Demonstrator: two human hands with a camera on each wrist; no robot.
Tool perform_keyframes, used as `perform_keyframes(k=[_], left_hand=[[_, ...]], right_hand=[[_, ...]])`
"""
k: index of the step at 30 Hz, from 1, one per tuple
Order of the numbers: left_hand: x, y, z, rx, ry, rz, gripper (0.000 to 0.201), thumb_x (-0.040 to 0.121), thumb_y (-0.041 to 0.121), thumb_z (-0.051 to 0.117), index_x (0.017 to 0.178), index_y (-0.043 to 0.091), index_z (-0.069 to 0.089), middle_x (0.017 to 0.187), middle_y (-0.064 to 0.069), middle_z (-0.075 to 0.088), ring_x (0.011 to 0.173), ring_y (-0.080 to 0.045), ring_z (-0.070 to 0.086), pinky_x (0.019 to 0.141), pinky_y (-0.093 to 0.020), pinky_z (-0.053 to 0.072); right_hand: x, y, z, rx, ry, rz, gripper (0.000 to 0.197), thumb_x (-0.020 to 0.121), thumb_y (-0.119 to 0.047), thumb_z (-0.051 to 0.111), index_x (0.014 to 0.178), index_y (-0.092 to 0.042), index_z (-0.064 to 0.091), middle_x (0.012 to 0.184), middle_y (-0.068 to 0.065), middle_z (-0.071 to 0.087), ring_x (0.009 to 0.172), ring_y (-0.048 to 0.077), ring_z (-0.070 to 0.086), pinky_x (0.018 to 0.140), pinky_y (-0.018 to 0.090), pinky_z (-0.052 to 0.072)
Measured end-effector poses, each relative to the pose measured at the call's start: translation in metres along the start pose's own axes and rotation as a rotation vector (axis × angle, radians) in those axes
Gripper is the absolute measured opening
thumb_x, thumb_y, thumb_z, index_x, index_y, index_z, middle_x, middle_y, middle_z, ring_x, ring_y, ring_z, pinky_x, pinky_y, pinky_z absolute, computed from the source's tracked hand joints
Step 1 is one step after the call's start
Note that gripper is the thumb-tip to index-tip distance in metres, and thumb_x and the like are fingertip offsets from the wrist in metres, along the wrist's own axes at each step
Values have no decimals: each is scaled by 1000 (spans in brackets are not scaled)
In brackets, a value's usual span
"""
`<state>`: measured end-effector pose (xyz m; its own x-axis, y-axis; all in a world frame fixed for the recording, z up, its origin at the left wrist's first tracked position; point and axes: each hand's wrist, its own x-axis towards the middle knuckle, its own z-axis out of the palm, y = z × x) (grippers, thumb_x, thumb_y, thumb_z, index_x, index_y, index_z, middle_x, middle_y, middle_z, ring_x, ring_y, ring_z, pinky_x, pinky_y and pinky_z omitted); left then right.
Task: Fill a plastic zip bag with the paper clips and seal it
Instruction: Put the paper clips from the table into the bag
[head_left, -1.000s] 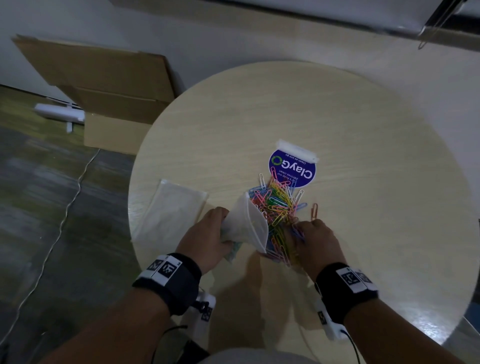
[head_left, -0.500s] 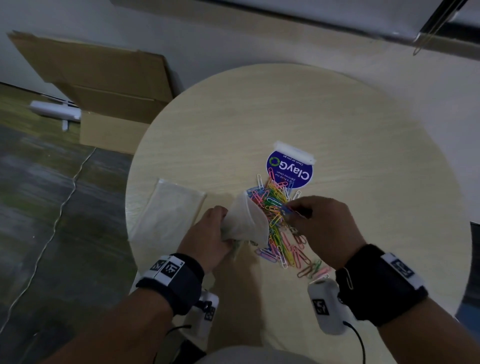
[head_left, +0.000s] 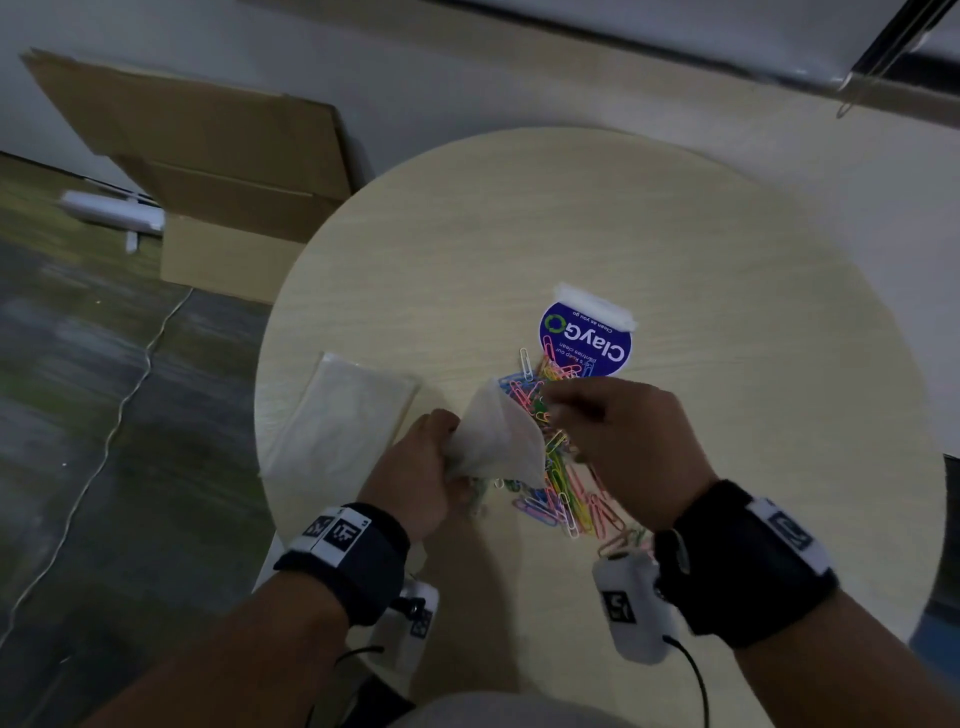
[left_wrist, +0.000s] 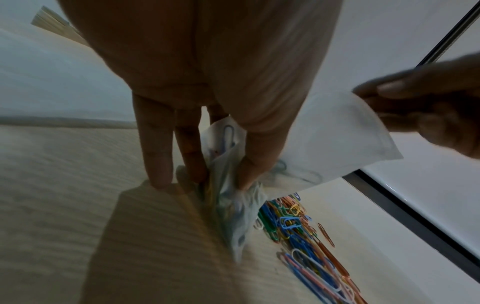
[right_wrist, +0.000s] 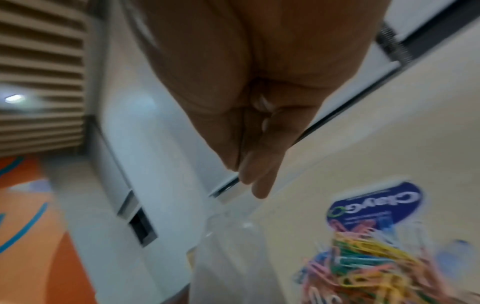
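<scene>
A small clear zip bag (head_left: 498, 441) stands mouth-up on the round table (head_left: 675, 249). My left hand (head_left: 428, 467) grips its lower part (left_wrist: 226, 164), where several clips show inside. Coloured paper clips (head_left: 558, 478) lie in a loose pile right of the bag, also seen in the wrist views (left_wrist: 298, 226) (right_wrist: 363, 263). My right hand (head_left: 558, 410) hovers at the bag's mouth with fingertips (right_wrist: 254, 181) bunched in a pinch. It appears to hold a few clips, mostly hidden by the fingers. From the left wrist, the right hand (left_wrist: 428, 107) sits at the bag's rim (left_wrist: 363, 123).
A blue round ClayGo sticker (head_left: 587, 338) lies beyond the pile. A flat stack of spare clear bags (head_left: 337, 415) rests at the table's left edge. Cardboard boxes (head_left: 208, 171) and a cable (head_left: 130, 395) are on the floor to the left.
My right hand has risen from the clip pile and moved left to the bag's mouth, fingers pinched. The left hand keeps holding the bag in the same place.
</scene>
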<state>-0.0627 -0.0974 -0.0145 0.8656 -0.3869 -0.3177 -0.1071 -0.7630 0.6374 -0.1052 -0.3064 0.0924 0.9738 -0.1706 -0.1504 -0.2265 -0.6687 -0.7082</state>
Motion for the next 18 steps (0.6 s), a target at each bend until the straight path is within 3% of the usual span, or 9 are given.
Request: perform_keyframes(k=[3,6,9,13,16,18], left_hand=[[1,-3,-1,18,-35,-19,46,79,23,74,118,24,48,116,0,58,98,-29,62,79,-42,52],[0,-8,-2,11,-38,-26,46,79,24,74,116,27,49,112,2,60,92,-26,63,77,-43,55],[-1,-11,-2,8,-36,-35,42,79,26,74,112,30,48,109,3,61,90,-27,63,75,-43,55],[-4,-13,-2,3,-24,-58,41,79,26,76,108,32,47,104,4,62,88,-24,64,75,-42,56],[-6,-14,-3,-4,-29,-68,42,79,24,76,109,31,47,103,4,63,88,-23,64,76,-44,56],[-7,-15,-3,-8,-23,-69,43,79,23,76,110,31,47,103,4,64,87,-22,65,76,-43,56]], right_hand=[[-20,47,-10,-102,37,198,10,77,-32,72,83,-25,67,76,-10,70,72,10,65,68,26,48],[-53,96,7,-331,-213,383,32,72,-46,72,82,-22,54,83,-1,61,81,24,60,66,32,42],[-70,118,35,-360,-282,409,25,75,-38,67,83,-18,55,88,4,54,87,30,59,68,32,40],[-51,122,56,-321,-174,224,4,75,-18,61,77,-19,59,77,0,48,76,32,58,61,29,36],[-32,123,50,-296,-66,153,15,71,-8,60,79,-19,67,83,5,64,80,31,59,70,34,47],[-21,126,38,-223,127,200,15,73,-12,66,86,-18,68,89,7,65,83,30,60,76,36,49]])
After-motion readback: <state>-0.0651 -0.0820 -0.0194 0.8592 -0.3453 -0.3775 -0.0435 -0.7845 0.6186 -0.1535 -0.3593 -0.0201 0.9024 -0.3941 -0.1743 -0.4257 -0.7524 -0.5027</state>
